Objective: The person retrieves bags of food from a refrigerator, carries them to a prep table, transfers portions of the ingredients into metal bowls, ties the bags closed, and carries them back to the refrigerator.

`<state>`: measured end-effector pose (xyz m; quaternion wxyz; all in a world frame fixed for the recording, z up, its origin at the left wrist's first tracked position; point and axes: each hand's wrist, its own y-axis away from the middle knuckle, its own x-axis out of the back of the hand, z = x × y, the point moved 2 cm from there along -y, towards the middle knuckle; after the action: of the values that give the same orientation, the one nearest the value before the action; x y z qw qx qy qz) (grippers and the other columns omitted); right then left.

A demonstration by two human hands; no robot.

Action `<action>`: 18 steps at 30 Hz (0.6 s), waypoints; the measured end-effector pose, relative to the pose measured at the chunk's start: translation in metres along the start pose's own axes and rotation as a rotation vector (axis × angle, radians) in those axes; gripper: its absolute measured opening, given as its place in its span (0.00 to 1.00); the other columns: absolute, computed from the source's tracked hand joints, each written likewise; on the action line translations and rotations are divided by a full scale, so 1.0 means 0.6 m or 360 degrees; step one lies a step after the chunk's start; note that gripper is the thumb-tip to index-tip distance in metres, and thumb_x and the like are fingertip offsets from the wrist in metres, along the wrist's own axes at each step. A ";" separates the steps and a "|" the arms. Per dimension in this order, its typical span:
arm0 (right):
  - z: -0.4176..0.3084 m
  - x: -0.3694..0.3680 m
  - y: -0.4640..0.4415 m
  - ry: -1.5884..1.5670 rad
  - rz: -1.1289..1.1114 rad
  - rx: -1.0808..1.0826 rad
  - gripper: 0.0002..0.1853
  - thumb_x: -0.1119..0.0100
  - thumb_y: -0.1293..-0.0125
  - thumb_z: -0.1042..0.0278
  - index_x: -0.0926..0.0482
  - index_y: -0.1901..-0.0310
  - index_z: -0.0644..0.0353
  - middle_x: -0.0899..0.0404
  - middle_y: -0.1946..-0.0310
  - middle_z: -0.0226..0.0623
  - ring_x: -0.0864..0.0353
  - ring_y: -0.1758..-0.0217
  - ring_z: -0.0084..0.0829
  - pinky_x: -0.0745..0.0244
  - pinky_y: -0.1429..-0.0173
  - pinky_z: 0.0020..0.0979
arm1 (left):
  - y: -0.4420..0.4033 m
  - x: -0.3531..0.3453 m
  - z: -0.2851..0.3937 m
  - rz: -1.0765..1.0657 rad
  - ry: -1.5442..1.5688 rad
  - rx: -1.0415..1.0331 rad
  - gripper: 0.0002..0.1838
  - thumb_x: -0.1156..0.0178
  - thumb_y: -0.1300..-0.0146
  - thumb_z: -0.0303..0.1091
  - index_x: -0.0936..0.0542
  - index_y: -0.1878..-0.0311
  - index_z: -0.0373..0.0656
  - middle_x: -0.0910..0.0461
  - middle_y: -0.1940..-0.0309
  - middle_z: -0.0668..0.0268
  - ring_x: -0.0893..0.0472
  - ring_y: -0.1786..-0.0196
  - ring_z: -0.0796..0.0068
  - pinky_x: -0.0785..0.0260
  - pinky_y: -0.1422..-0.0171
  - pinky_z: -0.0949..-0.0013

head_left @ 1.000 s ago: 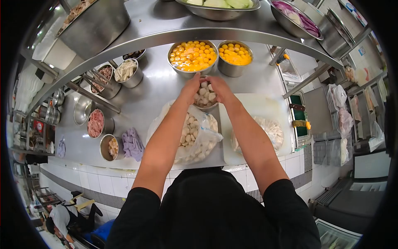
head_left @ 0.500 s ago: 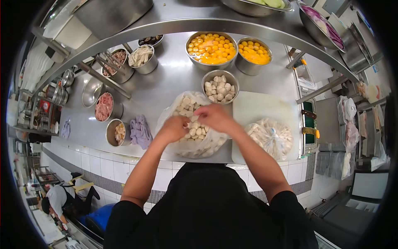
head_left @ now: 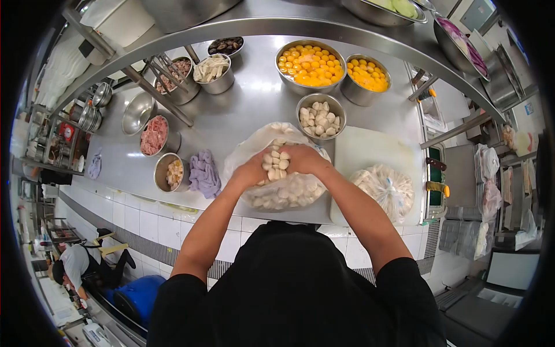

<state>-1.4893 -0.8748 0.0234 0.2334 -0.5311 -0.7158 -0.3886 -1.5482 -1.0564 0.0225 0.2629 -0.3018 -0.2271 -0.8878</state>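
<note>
An open clear plastic bag (head_left: 283,195) full of pale, rounded, mushroom-like pieces lies at the counter's front edge. Both my hands are inside its mouth. My left hand (head_left: 253,170) is cupped at the left and my right hand (head_left: 305,160) at the right, with a heap of the pale pieces (head_left: 276,163) pressed between them. The fingertips are mostly hidden among the pieces. Just behind the bag stands a steel bowl (head_left: 319,117) holding similar pieces. To the right, a tied bag (head_left: 384,191) of such pieces rests on a white cutting board (head_left: 370,147).
Two steel containers of egg yolks (head_left: 310,66) stand behind the bowl. Left are a purple cloth (head_left: 205,174), a pot of minced meat (head_left: 155,136) and a small pot (head_left: 174,173). A steel shelf (head_left: 277,26) spans overhead. A person (head_left: 87,266) bends down at lower left.
My hands have sunk into the bag's pieces and come together around a heap of them. The bag's mouth stands wider around my wrists. The whole view has shifted slightly.
</note>
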 end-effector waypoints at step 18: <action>-0.052 -0.031 -0.022 0.0042 0.0349 -0.0519 0.44 0.37 0.44 0.40 0.37 0.27 0.49 0.31 0.35 0.58 0.31 0.31 0.52 0.33 0.31 0.42 | -0.046 -0.045 -0.030 0.0571 0.0515 0.0694 0.34 0.49 0.29 0.57 0.30 0.31 0.40 0.21 0.40 0.55 0.24 0.37 0.60 0.38 0.31 0.65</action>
<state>-1.4984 -0.9123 0.0240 0.1946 -0.6316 -0.5780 -0.4787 -1.5539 -1.0364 -0.0149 0.5064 -0.1286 -0.3104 -0.7942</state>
